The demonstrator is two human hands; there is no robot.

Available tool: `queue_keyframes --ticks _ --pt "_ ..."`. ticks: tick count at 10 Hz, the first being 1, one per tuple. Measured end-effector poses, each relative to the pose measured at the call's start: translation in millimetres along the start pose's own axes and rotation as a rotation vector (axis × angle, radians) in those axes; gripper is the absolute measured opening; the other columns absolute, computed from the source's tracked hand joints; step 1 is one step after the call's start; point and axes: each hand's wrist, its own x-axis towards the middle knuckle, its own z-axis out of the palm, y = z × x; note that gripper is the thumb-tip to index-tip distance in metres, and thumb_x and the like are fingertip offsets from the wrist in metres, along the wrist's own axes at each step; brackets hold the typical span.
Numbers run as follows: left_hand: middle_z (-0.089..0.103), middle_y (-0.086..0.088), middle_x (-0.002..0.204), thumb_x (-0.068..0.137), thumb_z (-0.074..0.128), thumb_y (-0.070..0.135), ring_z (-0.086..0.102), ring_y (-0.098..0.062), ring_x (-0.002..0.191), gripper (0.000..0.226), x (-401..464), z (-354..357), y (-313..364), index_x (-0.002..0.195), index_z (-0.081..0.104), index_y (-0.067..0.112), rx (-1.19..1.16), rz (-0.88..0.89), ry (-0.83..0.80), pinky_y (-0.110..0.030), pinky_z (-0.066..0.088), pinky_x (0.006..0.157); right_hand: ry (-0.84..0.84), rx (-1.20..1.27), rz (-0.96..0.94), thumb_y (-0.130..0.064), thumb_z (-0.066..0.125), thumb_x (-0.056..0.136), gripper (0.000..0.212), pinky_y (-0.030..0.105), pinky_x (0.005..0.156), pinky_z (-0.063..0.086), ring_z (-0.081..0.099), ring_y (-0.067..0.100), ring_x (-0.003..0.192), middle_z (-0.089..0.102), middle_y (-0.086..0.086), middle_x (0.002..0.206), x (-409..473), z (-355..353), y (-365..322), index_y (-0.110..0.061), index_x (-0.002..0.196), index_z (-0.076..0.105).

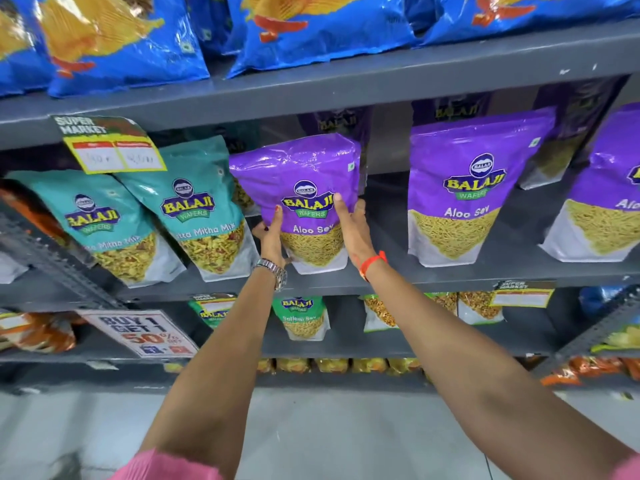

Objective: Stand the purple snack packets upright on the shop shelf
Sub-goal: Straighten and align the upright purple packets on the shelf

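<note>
A purple Aloo Sev packet (298, 171) stands upright on the grey middle shelf (415, 271), near its front edge. My left hand (272, 237) grips its lower left side, thumb on the front. My right hand (351, 226) holds its right edge, fingers spread up the front. A second purple packet (464, 188) stands upright further right, with a gap between them. At the frame's right edge a third purple packet (609, 202) leans. More purple packets (581, 109) stand in shadow at the back of the shelf.
Two teal Khatta Mitha Mix packets (194, 209) lean just left of the held packet. Blue crisp bags (311, 26) fill the shelf above, overhanging its edge. A yellow price tag (114, 147) hangs at the upper left. Green packets (301, 317) sit on the shelf below.
</note>
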Motion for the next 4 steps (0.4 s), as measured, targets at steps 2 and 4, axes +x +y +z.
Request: queue_keyframes --ticks 2,4 --pt "0.047 -0.01 0.14 0.084 0.058 0.04 0.048 -0.03 0.126 0.067 0.3 -1.0 1.6 0.139 0.028 0.017 0.019 0.05 0.066 -0.051 0.04 0.103 0.033 -0.016 -0.013 -0.059 0.05 0.082 0.052 0.031 0.088 0.045 0.057 0.024 0.112 0.057 -0.004 0.109 -7.0 4.4 -2.0 -0.022 0.118 0.04" --pt "0.047 -0.016 0.14 0.091 0.049 0.036 0.045 -0.028 0.129 0.057 -23.5 11.4 4.2 0.134 0.036 0.001 0.301 0.367 0.279 -0.037 0.034 0.108 0.032 -0.089 -0.029 -0.057 0.057 0.079 0.078 0.044 0.109 0.039 0.048 0.027 0.125 0.049 0.009 0.134 -11.4 -7.1 -17.2 -0.01 0.135 0.031"
